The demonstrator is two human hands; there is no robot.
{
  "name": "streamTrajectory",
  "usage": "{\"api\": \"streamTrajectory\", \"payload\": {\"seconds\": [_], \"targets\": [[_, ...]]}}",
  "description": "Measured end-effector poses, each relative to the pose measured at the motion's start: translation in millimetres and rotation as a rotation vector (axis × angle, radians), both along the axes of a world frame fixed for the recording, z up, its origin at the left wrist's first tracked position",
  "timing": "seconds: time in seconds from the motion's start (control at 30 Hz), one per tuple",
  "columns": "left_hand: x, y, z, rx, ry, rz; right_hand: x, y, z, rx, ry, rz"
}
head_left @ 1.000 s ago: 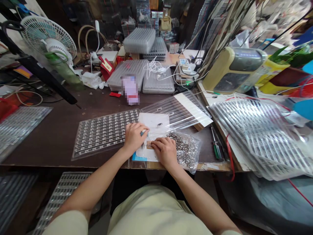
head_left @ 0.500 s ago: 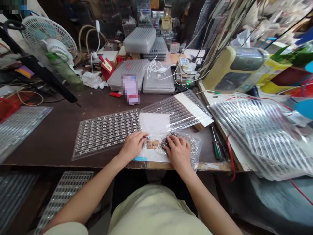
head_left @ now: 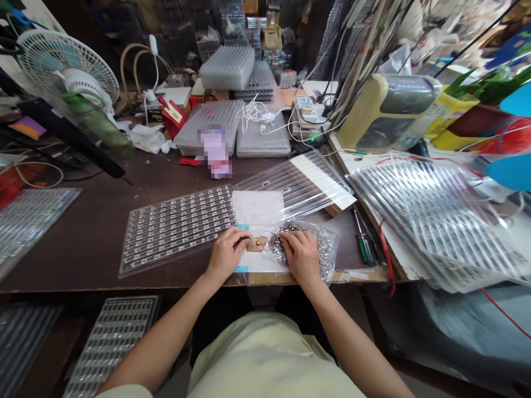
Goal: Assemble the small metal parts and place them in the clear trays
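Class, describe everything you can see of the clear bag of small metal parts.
The bag looks like thin, crinkled clear plastic. It lies low near the front edge of the table, packed with shiny, metal-looking bits, silvery and dark, too small to make out singly. The right hand covers its middle, fingers at the bits toward its left side.

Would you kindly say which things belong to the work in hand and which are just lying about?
Apparently in use:
- clear bag of small metal parts
- brown piece
- filled tray
- white sheet

Probably lying about:
- electric fan
- green-handled screwdriver
- white cable
- green bottle
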State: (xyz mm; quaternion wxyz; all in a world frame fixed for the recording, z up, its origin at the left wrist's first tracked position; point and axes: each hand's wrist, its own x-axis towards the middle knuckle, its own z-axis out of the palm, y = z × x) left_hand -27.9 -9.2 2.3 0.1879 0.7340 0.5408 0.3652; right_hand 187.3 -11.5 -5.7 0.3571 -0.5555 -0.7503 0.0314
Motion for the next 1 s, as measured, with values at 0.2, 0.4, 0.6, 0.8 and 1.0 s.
{"api": "streamTrajectory", "payload": {"seconds": [0.2, 0.4, 0.6, 0.8, 1.0], "targets": [[13.6, -0.8, -1.1, -0.023, -0.029, -0.046, 1.3, 0.0, 1.0, -0.01, 0.053, 0.03], [14.6, -1.2, -3.5, -0.003, 0.038, -0.049, 1.3, 0.1, 0.6, -0.017, 0.057, 0.041], [15.9, -1.3, -4.3, 0.004, 0.065, -0.047, 1.9, -0.6, 4.1, -0.02, 0.042, 0.033], [10.6, 1.6, -3.1, -0.005, -0.127, 0.049, -22.4, 4.5, 11.9, -0.079, 0.035, 0.087], [4.8, 6.0, -4.2, -0.017, -0.233, 0.121, -44.4, 6.7, 3.1, -0.102, -0.025, 0.129]]}}
